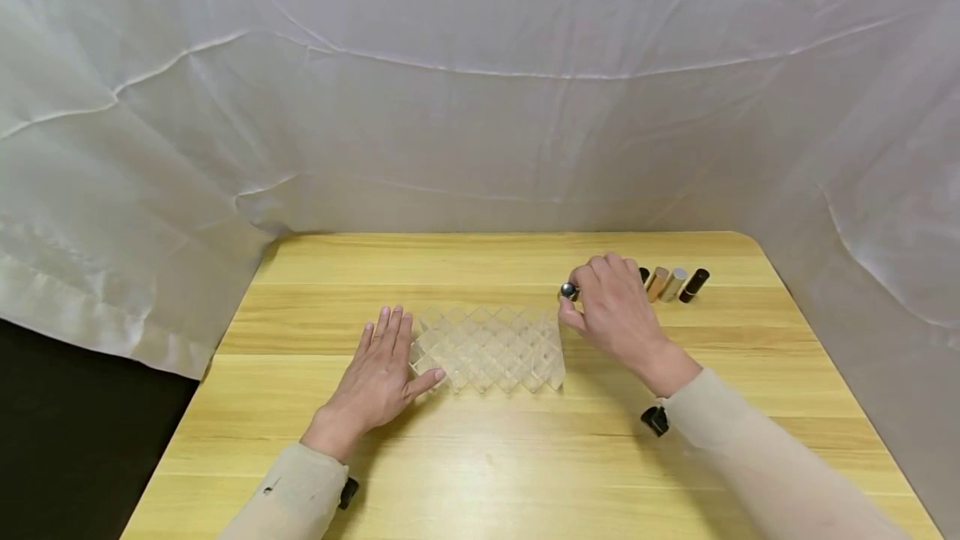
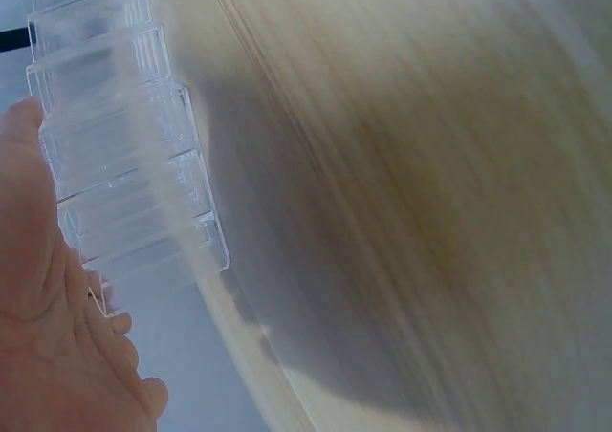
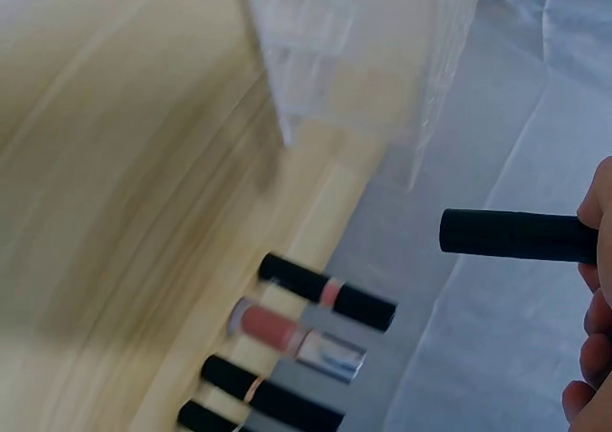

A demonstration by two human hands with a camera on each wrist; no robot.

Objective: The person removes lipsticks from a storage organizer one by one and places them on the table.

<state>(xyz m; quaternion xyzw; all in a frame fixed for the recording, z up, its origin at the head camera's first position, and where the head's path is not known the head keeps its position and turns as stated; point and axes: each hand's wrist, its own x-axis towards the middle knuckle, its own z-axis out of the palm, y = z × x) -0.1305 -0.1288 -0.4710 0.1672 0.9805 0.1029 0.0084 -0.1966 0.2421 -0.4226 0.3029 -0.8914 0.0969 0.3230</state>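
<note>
A clear lipstick organizer (image 1: 487, 352) with zigzag diamond compartments sits mid-table. My left hand (image 1: 382, 373) rests along its left end, fingers straight and thumb spread over the front corner. The left wrist view shows the palm (image 2: 48, 327) against the stepped clear wall (image 2: 134, 155). Beyond the organizer's back right corner, my right hand (image 1: 618, 307) pinches a black lipstick tube (image 3: 512, 235) between thumb and fingers. Its shiny round end (image 1: 569, 291) faces up in the head view. In the right wrist view, the tube is held apart from the organizer (image 3: 373, 59).
To the right of my right hand stand several lip tubes in a row: a black one (image 1: 694, 285), a silver one (image 1: 672, 284), a copper one (image 1: 657, 283) and another partly hidden black one. Pale cloth (image 1: 480, 140) hangs behind the wooden table (image 1: 480, 465).
</note>
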